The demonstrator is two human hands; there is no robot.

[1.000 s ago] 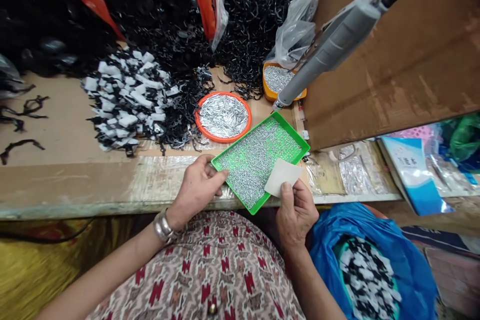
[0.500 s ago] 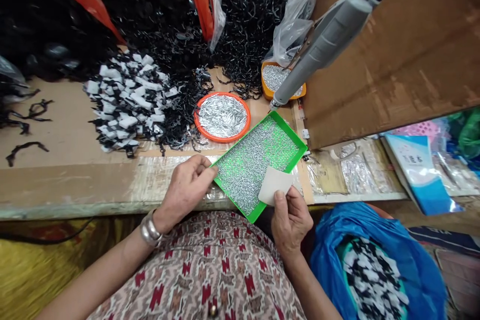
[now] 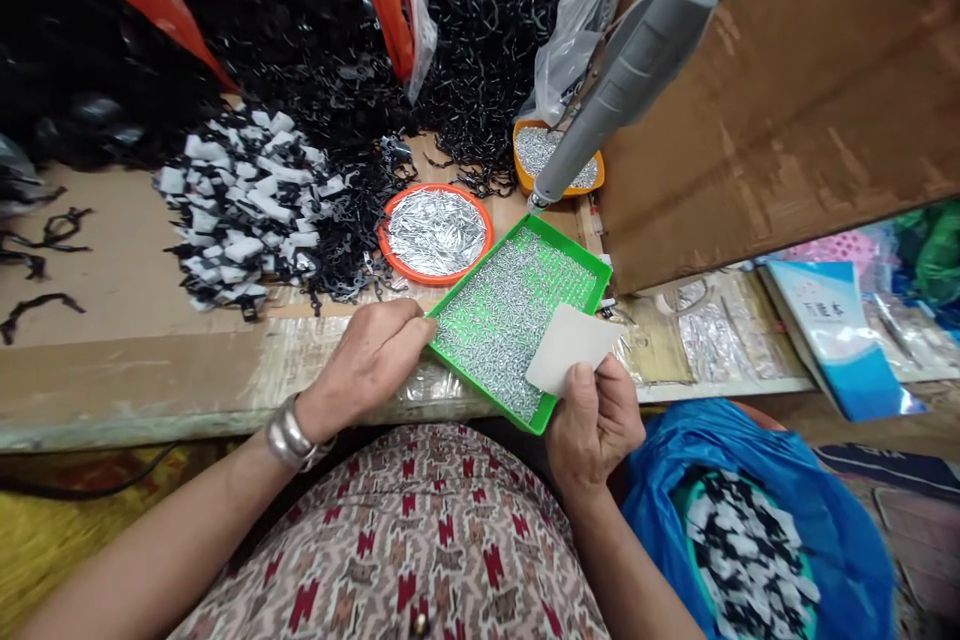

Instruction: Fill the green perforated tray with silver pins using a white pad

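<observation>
Head view. A green rectangular plastic tray (image 3: pixel 571 245) sits skewed, one corner toward the person, on the front edge of a worn wooden workbench (image 3: pixel 150 370), its nearest corner overhanging the edge. The tray floor is covered nearly edge to edge with small silver metal pins (image 3: pixel 502 310), lying in loose rows; green shows through between them.

The left hand (image 3: pixel 371 360) is at the tray's left corner, fingers pinched closed on the rim there. A silver bangle (image 3: pixel 289 435) is on that wrist. The right hand (image 3: pixel 596 420) is just below the tray's near right edge, thumb and fingers clamped on a plain beige card (image 3: pixel 570 348), which lies over that edge and the pins beneath.

Just beyond the tray's far left edge stands a round orange dish (image 3: pixel 381 242) of shiny silver strips. Beyond the tray's far corner is a small orange tub (image 3: pixel 579 190) of silver bits, partly hidden by a grey cylindrical power tool (image 3: pixel 622 80) whose tip hangs just above that corner. Well left of the tray lies a heap of black-and-white clips (image 3: pixel 240 205). Below and right of the tray is a blue plastic bag (image 3: pixel 675 460) holding similar clips.
</observation>
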